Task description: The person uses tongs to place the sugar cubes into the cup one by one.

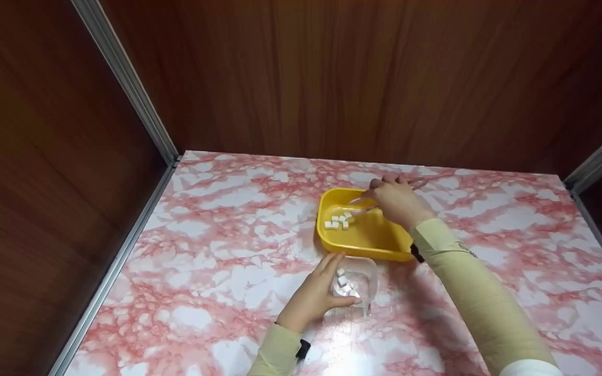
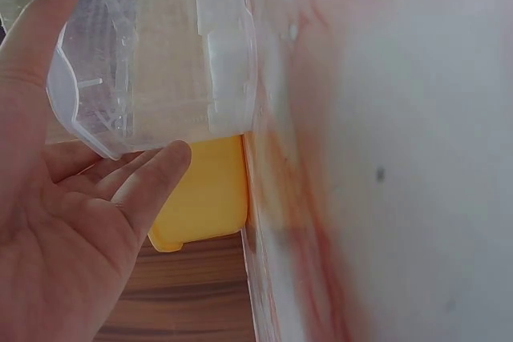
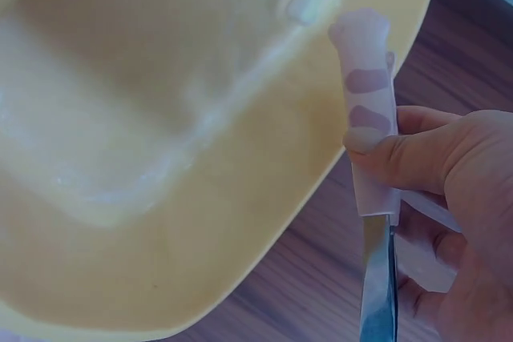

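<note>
My left hand (image 1: 312,296) holds a clear plastic container (image 2: 168,114), thumb on one side and fingers on the other. Several white cubes (image 1: 342,281) lie inside it, also seen through its wall in the left wrist view. Just beyond stands a yellow tub (image 1: 377,236) with several white cubes (image 1: 335,225) at its left end. Over the tub's far side, my right hand (image 1: 399,202) grips metal tongs (image 3: 369,46) with pink, paw-patterned tips. These tips point left, spread apart, with the lower one close to the cubes. Whether it touches a cube I cannot tell.
The table (image 1: 217,250) has a pink and white marbled top. Dark wood-grain panels (image 1: 332,78) stand behind it and at the sides, with a metal corner post (image 1: 128,78) at the left.
</note>
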`<state>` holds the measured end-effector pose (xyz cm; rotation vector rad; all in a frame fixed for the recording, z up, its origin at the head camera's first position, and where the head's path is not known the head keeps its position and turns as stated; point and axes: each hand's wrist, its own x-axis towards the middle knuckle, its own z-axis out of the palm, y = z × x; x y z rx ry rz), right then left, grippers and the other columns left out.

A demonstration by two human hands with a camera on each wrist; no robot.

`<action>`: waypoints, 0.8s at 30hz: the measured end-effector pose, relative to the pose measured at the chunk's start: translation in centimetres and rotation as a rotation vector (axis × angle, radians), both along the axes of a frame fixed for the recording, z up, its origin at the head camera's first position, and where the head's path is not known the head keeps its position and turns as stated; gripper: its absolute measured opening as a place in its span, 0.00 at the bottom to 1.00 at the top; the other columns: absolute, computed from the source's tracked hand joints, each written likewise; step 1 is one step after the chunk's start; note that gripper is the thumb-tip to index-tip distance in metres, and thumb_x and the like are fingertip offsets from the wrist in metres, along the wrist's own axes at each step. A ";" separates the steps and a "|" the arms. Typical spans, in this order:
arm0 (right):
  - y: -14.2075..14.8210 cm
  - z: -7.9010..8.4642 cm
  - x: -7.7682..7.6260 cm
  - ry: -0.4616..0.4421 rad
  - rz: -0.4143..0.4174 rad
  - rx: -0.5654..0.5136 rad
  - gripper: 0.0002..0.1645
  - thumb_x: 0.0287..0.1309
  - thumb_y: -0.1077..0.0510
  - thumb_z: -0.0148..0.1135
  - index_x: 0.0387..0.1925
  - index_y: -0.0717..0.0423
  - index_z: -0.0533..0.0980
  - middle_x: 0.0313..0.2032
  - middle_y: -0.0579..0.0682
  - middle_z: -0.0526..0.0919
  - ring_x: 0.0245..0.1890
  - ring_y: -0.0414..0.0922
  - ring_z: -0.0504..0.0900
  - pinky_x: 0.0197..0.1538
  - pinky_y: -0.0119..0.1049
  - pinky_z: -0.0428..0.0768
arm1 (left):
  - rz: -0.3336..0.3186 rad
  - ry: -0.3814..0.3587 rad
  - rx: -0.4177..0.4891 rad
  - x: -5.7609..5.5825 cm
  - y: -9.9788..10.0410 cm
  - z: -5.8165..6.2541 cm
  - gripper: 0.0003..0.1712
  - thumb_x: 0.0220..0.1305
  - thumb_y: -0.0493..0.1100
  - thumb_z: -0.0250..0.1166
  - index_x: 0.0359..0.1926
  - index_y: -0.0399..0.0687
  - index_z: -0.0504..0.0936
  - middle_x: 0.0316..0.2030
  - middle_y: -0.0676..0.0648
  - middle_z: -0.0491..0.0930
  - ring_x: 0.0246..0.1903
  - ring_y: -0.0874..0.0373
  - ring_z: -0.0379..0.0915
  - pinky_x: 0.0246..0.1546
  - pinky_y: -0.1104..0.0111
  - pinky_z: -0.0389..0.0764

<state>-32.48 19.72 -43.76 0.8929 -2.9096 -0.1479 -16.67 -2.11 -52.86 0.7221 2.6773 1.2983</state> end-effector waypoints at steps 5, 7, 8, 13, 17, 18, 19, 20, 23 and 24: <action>0.1 -0.6 -0.2 0.028 0.015 0.010 0.27 0.50 0.73 0.67 0.46 0.42 0.85 0.41 0.51 0.80 0.42 0.53 0.73 0.50 0.55 0.68 | 0.001 0.000 0.001 0.0 0.0 0.0 0.55 0.52 0.60 0.71 0.73 0.47 0.54 0.70 0.45 0.55 0.65 0.51 0.58 0.64 0.60 0.63; 0.1 -0.7 -0.3 0.043 0.029 0.007 0.26 0.50 0.73 0.67 0.45 0.42 0.85 0.40 0.51 0.80 0.42 0.54 0.73 0.49 0.55 0.68 | 0.001 -0.003 0.002 0.0 0.0 0.0 0.55 0.52 0.61 0.70 0.73 0.47 0.53 0.70 0.45 0.55 0.65 0.51 0.58 0.64 0.59 0.64; 0.0 -0.8 -0.3 0.051 0.036 0.008 0.26 0.50 0.73 0.67 0.45 0.42 0.85 0.39 0.51 0.80 0.42 0.54 0.73 0.48 0.55 0.69 | 0.000 -0.003 0.002 0.0 0.0 0.0 0.55 0.52 0.61 0.70 0.74 0.47 0.53 0.70 0.45 0.55 0.65 0.51 0.58 0.64 0.59 0.64; -0.2 -0.9 -0.5 0.067 0.040 0.026 0.22 0.52 0.70 0.67 0.44 0.43 0.85 0.39 0.52 0.79 0.41 0.54 0.73 0.48 0.56 0.69 | -0.002 0.003 -0.003 0.0 -0.1 0.1 0.55 0.52 0.61 0.70 0.73 0.46 0.53 0.70 0.44 0.55 0.65 0.50 0.58 0.64 0.60 0.63; -0.5 -1.1 -0.6 0.081 0.043 0.025 0.20 0.53 0.70 0.66 0.43 0.46 0.85 0.39 0.53 0.79 0.41 0.55 0.73 0.49 0.57 0.69 | -0.006 0.013 0.001 0.0 -0.1 0.2 0.55 0.52 0.60 0.71 0.73 0.45 0.54 0.69 0.45 0.56 0.65 0.51 0.59 0.64 0.61 0.63; -0.5 -1.2 -0.6 0.083 0.046 0.023 0.20 0.53 0.70 0.66 0.43 0.46 0.85 0.39 0.53 0.79 0.40 0.55 0.73 0.49 0.57 0.69 | -0.005 0.012 0.001 -0.1 -0.1 0.1 0.55 0.52 0.60 0.71 0.73 0.45 0.54 0.69 0.45 0.56 0.65 0.51 0.59 0.64 0.61 0.63; -0.6 -1.3 -0.6 0.088 0.052 0.021 0.19 0.53 0.70 0.66 0.43 0.47 0.85 0.38 0.53 0.79 0.40 0.55 0.73 0.48 0.57 0.69 | -0.003 0.010 0.002 -0.1 -0.1 0.1 0.55 0.52 0.60 0.71 0.73 0.45 0.54 0.69 0.45 0.56 0.64 0.51 0.59 0.64 0.61 0.63; -0.7 -1.4 -0.7 0.091 0.058 0.019 0.18 0.53 0.69 0.66 0.43 0.47 0.85 0.38 0.53 0.79 0.40 0.55 0.73 0.48 0.56 0.69 | -0.001 0.011 0.002 -0.1 -0.1 0.1 0.55 0.52 0.60 0.71 0.73 0.45 0.54 0.69 0.45 0.56 0.64 0.52 0.59 0.64 0.62 0.63; -0.7 -1.7 -0.7 0.114 0.087 0.015 0.17 0.53 0.68 0.66 0.42 0.48 0.85 0.37 0.54 0.79 0.39 0.55 0.73 0.46 0.55 0.69 | 0.002 0.008 -0.003 0.0 -0.1 0.0 0.55 0.52 0.60 0.71 0.73 0.45 0.54 0.69 0.45 0.56 0.64 0.51 0.60 0.63 0.62 0.64; -0.8 -1.8 -0.8 0.116 0.094 0.016 0.16 0.53 0.68 0.66 0.42 0.49 0.85 0.37 0.54 0.79 0.39 0.55 0.73 0.46 0.54 0.69 | 0.002 0.009 -0.005 0.0 -0.1 0.0 0.55 0.52 0.60 0.71 0.73 0.45 0.54 0.69 0.45 0.56 0.64 0.51 0.61 0.63 0.62 0.65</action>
